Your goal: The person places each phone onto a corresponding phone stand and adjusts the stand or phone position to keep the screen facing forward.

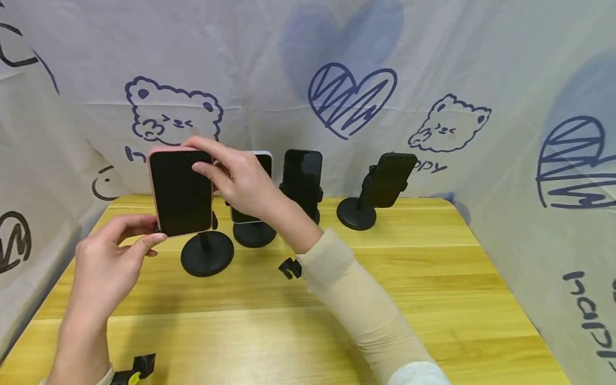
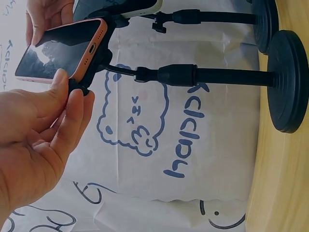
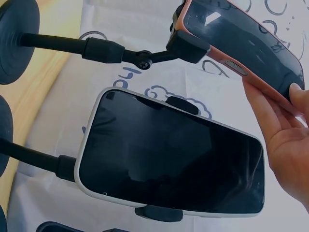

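Note:
A smartphone (image 1: 182,192) with a pink frame and dark screen sits in the black clamp (image 3: 189,47) of a phone stand (image 1: 207,254). My right hand (image 1: 247,184) pinches the phone near its upper right corner, thumb on the screen side and fingers along the edge. At the lower left corner, my left hand (image 1: 108,264) pinches the clamp's side arm (image 2: 79,87), its thumb against the phone's edge. The stand's round base rests on the table, its pole (image 2: 176,75) upright. Part of the clamp is hidden behind the phone.
Just right of it, a white-framed phone (image 3: 169,154) is held in another stand. Two more black phones stand in holders, one behind my right forearm (image 1: 300,182) and one farther right (image 1: 390,179). White cloth with drawings (image 1: 269,48) surrounds the wooden table (image 1: 433,299).

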`<state>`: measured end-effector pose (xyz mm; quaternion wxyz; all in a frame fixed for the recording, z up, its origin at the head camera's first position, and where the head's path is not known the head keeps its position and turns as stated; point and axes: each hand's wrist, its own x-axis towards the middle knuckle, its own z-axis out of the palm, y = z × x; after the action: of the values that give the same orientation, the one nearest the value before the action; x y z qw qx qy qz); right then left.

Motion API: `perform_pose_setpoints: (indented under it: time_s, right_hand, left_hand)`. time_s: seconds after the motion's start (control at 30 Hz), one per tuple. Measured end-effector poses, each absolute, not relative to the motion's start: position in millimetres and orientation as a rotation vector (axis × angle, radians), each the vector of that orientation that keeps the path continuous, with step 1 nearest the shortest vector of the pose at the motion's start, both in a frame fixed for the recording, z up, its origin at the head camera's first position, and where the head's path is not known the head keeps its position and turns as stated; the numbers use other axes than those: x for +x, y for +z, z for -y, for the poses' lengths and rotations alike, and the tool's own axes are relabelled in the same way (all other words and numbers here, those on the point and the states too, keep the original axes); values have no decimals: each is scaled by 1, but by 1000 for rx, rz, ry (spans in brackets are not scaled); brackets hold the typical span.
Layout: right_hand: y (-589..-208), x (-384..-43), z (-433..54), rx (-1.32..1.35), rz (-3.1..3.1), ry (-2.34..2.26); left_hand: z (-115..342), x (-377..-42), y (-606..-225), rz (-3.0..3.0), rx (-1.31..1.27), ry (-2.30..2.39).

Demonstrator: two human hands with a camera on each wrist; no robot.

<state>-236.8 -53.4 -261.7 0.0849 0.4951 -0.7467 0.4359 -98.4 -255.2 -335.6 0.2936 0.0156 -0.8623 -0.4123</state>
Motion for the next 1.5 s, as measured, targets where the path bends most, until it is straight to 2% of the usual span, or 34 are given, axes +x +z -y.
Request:
perform_pose_setpoints:
  time_s: [0.47,1.5]
  right_hand:
    - [-256,-233,58,1615,2173,1107]
    - [-269,-236,59,1548,2193,1226]
  left_hand:
    - [252,-97,-336,2316,120,-1094]
    - [254,-101,-337,2332,176,-1103]
